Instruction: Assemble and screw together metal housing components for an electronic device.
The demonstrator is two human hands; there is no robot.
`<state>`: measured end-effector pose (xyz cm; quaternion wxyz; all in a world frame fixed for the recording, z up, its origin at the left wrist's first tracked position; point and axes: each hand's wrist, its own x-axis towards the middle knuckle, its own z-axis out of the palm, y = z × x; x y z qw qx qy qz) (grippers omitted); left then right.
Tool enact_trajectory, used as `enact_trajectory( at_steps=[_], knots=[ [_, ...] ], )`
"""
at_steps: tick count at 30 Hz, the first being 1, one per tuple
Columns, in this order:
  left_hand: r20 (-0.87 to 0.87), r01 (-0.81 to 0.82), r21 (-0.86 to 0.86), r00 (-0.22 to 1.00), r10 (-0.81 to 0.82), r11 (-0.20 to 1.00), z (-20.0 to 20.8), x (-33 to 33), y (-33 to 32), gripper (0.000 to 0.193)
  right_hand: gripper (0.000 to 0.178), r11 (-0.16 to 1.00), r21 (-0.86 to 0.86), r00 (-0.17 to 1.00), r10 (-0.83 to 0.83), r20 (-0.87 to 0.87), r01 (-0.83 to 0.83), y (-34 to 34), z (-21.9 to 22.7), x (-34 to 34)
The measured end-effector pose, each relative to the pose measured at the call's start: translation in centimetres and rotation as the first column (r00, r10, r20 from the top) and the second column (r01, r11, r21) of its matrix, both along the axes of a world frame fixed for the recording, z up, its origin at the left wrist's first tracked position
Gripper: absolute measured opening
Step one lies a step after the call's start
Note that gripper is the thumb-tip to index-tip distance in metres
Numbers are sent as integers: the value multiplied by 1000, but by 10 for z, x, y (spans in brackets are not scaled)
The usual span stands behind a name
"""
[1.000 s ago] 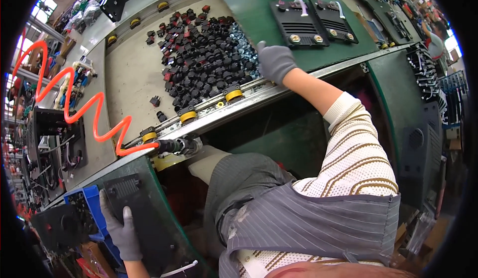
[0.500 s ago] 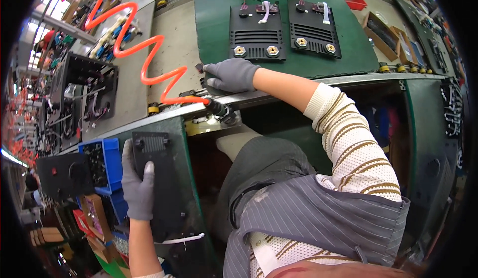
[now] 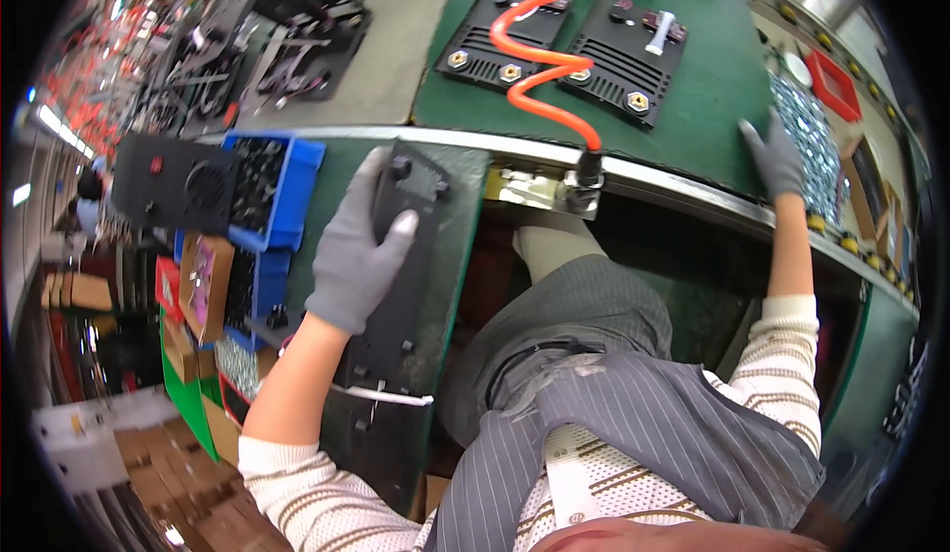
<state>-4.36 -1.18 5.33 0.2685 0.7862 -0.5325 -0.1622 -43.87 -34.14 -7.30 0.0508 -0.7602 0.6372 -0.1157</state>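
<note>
Bin (image 3: 297, 196), blue, of black parts, at far left. Left hand (image 3: 351, 255) laid over black panel (image 3: 398, 305) on side bench (image 3: 450, 240); thumb on panel face, fingers spread away from it. Orange hose (image 3: 549, 57) mid-picture, two vented plates (image 3: 623, 62) behind. Right hand (image 3: 777, 161) just beside silver hardware (image 3: 813, 146), digits spread, nothing seen pinched; contact with pile cannot be told. Step in hand, seemingly: picking hardware, left steadying panel. Next move probably calls for fingertips closing on few loose pieces.
</note>
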Motion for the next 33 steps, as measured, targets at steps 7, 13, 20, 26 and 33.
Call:
enact_trajectory(
  at_steps=[7,13,20,26,33],
  knots=[
    [117,-57,44,992,51,997,5,-3,2,62,65,990,102,991,85,105,-96,-25,-15,-12],
    [290,-35,-22,956,40,999,35,24,35,51,81,916,396,993,-10,-119,57,-88,-42,-95],
    [333,-546,-229,734,592,806,48,174,181,30,82,958,282,999,47,-6,-43,-65,-51,-81],
    [461,-796,-163,461,758,583,16,243,282,32,83,962,270,998,32,51,-45,-58,-52,-64],
    [545,-855,-29,421,725,519,15,274,282,38,83,950,299,995,88,38,-95,-50,-40,-36]
  ],
)
